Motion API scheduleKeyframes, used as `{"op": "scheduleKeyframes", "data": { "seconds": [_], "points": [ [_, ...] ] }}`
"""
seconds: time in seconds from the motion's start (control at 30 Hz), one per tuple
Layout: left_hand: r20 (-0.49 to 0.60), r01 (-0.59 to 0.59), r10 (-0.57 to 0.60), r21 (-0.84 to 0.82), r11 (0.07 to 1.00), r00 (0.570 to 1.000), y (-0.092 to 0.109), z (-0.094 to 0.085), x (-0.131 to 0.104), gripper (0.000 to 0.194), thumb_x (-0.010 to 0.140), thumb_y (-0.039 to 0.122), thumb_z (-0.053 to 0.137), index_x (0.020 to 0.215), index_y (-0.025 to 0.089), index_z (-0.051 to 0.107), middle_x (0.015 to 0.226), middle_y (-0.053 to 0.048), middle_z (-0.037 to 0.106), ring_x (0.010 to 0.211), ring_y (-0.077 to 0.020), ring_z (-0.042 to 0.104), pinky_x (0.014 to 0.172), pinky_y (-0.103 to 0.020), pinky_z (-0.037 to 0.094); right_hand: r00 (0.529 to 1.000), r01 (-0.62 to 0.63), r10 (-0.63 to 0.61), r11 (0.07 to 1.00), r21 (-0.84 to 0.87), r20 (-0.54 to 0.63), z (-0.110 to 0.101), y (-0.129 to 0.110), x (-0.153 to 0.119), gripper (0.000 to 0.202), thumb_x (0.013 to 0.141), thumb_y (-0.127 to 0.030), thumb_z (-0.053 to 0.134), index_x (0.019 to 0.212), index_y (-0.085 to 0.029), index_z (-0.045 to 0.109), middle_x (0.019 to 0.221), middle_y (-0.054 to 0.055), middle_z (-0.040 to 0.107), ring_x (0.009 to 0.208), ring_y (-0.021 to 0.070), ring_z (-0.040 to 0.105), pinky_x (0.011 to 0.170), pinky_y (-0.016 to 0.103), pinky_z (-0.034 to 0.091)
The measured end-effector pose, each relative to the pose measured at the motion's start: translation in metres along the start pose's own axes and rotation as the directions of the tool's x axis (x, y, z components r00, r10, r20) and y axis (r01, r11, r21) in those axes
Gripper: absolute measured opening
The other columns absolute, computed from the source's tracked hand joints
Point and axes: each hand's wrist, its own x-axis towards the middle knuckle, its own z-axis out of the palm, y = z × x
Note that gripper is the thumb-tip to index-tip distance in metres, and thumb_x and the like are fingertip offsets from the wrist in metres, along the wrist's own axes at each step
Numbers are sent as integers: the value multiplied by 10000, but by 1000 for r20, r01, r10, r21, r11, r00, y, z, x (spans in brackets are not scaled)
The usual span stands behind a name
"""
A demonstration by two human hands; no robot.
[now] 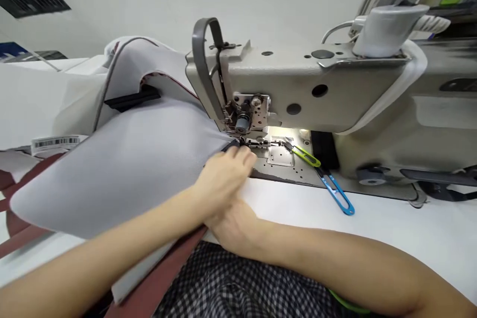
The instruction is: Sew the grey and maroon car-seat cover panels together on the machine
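Note:
My left hand [225, 174] is beside the needle area of a sewing machine [283, 84], its fingers bent over the edge of a light grey fabric piece [160, 154] and a dark strip [231, 145]. Just below it, my right hand [234, 226] is partly covered by the left wrist, at the fabric's lower edge; its fingers are hidden. The grey fabric spreads left from under the presser foot. Dark red fabric [156, 278] hangs beneath it over the table edge.
Yellow-green thread snips [305, 155] lie on the machine bed, touching blue snips [341, 196] that reach onto the white table [387, 228]. A barcode label [55, 144] and a black strip [132, 99] show on the fabric at left.

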Motion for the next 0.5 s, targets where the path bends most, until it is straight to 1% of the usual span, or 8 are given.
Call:
{"op": "scheduleKeyframes", "data": {
  "seconds": [0.03,0.07,0.13,0.17,0.23,0.33,0.37,0.5],
  "points": [
    [52,38,-43,84,996,998,-4,7,12,299,816,54,472,1089,108,582,1049,-139,633,885,-252,639,607,-321,509,993,90,-84,993,-73,86,-1,0,0,180,931,-218,541,955,-189,718,1049,117,687,1168,326,580,1136,589,352],
    [95,63,-77,145,987,992,-11,14,19,351,793,19,454,1111,98,578,1041,-141,636,860,-246,648,564,-302,480,970,182,-154,972,-147,189,-3,0,1,182,923,-210,548,968,-165,719,1067,135,688,1156,337,588,1132,595,345],
    [157,51,-78,172,984,985,-29,22,20,356,787,18,433,1095,110,588,973,-121,649,786,-237,656,494,-284,405,927,285,-198,924,-254,318,-8,-1,3,242,929,-217,536,1072,-119,706,1174,181,659,1188,367,570,1124,601,333],
    [183,32,-61,157,987,981,-37,23,19,346,790,31,429,1078,125,596,940,-106,656,748,-234,656,477,-287,372,921,297,-192,908,-295,338,-10,-2,4,292,947,-228,507,1145,-105,684,1246,197,627,1229,380,544,1120,600,332],
    [231,23,-46,103,994,972,-49,20,17,360,788,50,417,1072,161,607,914,-75,674,674,-228,646,462,-297,313,929,281,-171,903,-325,327,-14,-3,4,364,970,-238,456,1249,-90,637,1353,211,564,1309,394,479,1120,586,337],
    [287,42,-47,23,999,957,-57,14,22,464,759,53,408,1150,215,600,959,-50,709,660,-233,645,478,-310,279,924,276,-154,902,-332,351,-17,-4,2,410,971,-236,428,1302,-67,604,1401,227,527,1359,403,426,1127,579,327],
    [299,47,-46,6,999,953,-58,13,25,465,755,56,408,1144,219,603,956,-51,716,666,-238,647,488,-313,281,920,278,-150,901,-333,361,-17,-4,1,422,967,-232,428,1314,-61,596,1407,233,520,1360,404,425,1129,581,322],
    [348,39,-24,-37,999,937,-56,15,32,289,746,77,443,950,180,620,827,-77,713,632,-246,632,510,-321,297,922,270,-143,903,-333,361,-20,-4,1,421,965,-221,419,1307,-64,607,1389,231,533,1339,415,437,1113,590,332]
  ]
}}
